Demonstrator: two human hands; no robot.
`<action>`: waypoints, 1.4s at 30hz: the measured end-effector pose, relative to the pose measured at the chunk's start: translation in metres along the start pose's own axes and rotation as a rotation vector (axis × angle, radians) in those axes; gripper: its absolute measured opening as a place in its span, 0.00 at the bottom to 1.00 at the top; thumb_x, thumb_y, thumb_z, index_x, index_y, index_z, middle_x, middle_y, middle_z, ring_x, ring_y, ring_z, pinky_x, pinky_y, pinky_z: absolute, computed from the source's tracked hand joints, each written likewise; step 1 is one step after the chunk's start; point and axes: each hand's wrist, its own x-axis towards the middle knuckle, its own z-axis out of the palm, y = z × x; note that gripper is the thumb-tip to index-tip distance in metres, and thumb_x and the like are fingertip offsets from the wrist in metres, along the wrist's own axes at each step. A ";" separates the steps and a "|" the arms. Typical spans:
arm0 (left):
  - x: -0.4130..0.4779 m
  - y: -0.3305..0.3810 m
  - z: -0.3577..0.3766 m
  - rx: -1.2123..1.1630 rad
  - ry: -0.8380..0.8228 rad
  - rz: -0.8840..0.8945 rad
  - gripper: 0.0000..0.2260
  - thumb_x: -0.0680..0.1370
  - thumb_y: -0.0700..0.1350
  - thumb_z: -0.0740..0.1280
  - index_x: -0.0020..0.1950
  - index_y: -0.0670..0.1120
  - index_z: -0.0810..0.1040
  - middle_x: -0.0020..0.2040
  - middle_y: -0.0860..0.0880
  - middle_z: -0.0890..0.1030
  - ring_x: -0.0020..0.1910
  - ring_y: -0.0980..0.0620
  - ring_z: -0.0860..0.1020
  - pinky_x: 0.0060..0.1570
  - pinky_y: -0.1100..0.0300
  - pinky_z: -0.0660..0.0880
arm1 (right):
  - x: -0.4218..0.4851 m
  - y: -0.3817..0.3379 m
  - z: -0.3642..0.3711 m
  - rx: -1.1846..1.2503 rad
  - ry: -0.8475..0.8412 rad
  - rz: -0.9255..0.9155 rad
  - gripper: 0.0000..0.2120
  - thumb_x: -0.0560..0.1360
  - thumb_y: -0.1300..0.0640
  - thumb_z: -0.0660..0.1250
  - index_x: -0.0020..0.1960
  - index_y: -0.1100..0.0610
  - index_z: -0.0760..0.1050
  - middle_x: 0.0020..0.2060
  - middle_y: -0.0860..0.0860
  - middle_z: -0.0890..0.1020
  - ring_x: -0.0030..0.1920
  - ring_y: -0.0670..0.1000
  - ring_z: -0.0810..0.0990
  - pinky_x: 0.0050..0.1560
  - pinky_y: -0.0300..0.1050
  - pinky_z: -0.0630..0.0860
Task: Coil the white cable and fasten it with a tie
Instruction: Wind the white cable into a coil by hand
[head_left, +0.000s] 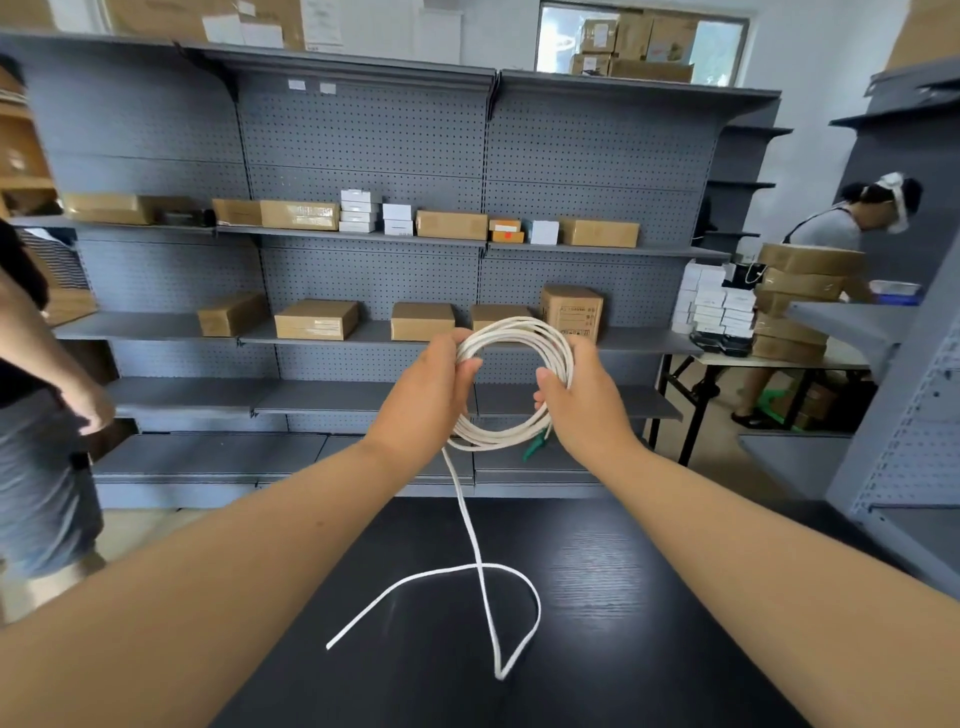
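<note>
A thin white cable (511, 384), wound into a round coil of several loops, hangs in the air between my two hands above a black wood-grain table (623, 597). My left hand (434, 395) closes on the coil's left side, thumb pressed over the strands and fingers curled behind them. My right hand (582, 402) wraps the coil's right side, thumb inside the ring and fingers around the outside. Just under my right hand a small green tie (535, 447) pokes out from the bottom of the loops; I cannot tell what holds it. From below my left hand the loose tail of the cable drops to the tabletop, crosses itself once and ends at my near left. Beyond my grip stands grey pegboard shelving (363, 130) lined with brown cardboard boxes (317, 319).
</note>
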 end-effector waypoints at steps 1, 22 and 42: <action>0.001 -0.001 -0.003 0.020 -0.007 0.014 0.13 0.81 0.46 0.55 0.64 0.44 0.66 0.39 0.51 0.73 0.40 0.49 0.74 0.39 0.60 0.63 | 0.001 -0.003 0.000 -0.015 -0.012 -0.031 0.14 0.78 0.60 0.59 0.63 0.55 0.65 0.47 0.49 0.77 0.48 0.54 0.80 0.51 0.49 0.76; -0.006 -0.051 -0.024 -0.137 -0.191 -0.023 0.12 0.80 0.46 0.59 0.64 0.49 0.66 0.40 0.56 0.77 0.38 0.66 0.76 0.37 0.71 0.68 | 0.007 -0.024 0.038 -0.292 -0.028 -0.218 0.11 0.80 0.59 0.54 0.58 0.61 0.70 0.48 0.56 0.76 0.47 0.55 0.72 0.43 0.46 0.64; -0.001 -0.014 -0.013 0.142 -0.090 0.020 0.07 0.81 0.45 0.55 0.53 0.41 0.65 0.37 0.44 0.72 0.35 0.43 0.68 0.35 0.52 0.63 | -0.001 -0.007 0.020 0.021 0.050 0.090 0.07 0.81 0.55 0.52 0.51 0.55 0.67 0.40 0.52 0.75 0.38 0.53 0.77 0.40 0.47 0.73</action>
